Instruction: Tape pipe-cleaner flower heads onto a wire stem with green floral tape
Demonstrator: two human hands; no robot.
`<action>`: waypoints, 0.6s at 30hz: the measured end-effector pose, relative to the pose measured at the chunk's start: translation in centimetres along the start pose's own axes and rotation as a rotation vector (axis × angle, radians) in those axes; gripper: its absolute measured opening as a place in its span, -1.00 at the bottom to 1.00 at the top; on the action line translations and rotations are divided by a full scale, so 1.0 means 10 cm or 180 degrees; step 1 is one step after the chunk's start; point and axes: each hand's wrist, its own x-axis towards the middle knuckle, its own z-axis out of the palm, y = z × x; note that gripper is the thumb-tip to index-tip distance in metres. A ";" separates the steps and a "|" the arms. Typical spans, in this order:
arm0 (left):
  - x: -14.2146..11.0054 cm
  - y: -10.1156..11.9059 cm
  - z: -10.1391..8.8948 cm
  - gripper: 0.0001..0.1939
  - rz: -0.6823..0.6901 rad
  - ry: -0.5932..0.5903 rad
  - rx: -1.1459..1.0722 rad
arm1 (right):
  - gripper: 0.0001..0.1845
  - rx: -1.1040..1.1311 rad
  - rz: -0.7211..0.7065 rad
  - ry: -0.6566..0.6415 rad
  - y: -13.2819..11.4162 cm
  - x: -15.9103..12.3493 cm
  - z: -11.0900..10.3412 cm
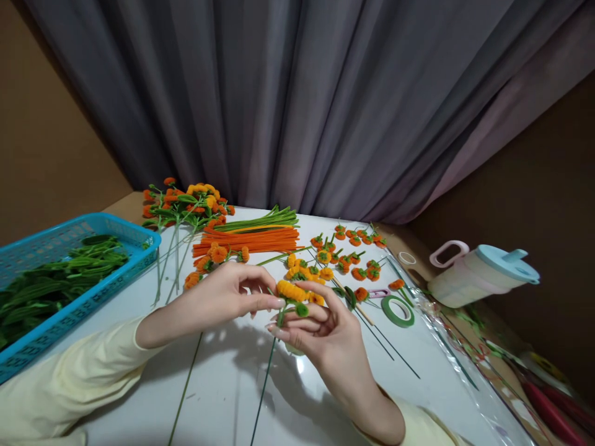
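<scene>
A yellow-orange chenille flower [292,290] with a green stem is held between my two hands above the white table. My right hand [328,325] is closed around its stem, thumb and fingers pinched just below the bloom. A dark green wire [264,390] runs down under that hand toward the near edge; whether it joins the flower's stem I cannot tell. My left hand [232,294] pinches at the green part beside the bloom, thumb and forefinger together. A small fuzzy green leaf or bud [302,309] sticks out beneath the flower.
A blue basket [134,232] of green leaves stands left. Stemmed flowers [186,201] and bundles of orange chenille stems [251,240] lie at the back. Small flower heads [359,274], green tape [398,311] and a lidded jug [483,275] are on the right.
</scene>
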 end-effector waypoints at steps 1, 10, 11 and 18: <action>0.01 -0.02 0.00 -0.78 0.0025 0.0074 -0.0007 | -0.31 0.0015 -0.0017 0.0009 -0.01 0.01 0.00; -0.01 -0.05 0.14 -0.78 0.0810 0.1115 0.0743 | -0.20 -0.0482 -0.0397 0.0266 -0.36 0.09 -0.17; -0.02 -0.03 0.17 -0.79 0.0903 0.1089 0.0835 | -0.20 -0.0539 -0.0391 0.0230 -0.38 0.08 -0.17; 0.09 0.04 0.08 -0.69 -0.0216 -0.0248 -0.0013 | -0.31 -0.0980 -0.0519 -0.0024 -0.22 0.04 -0.13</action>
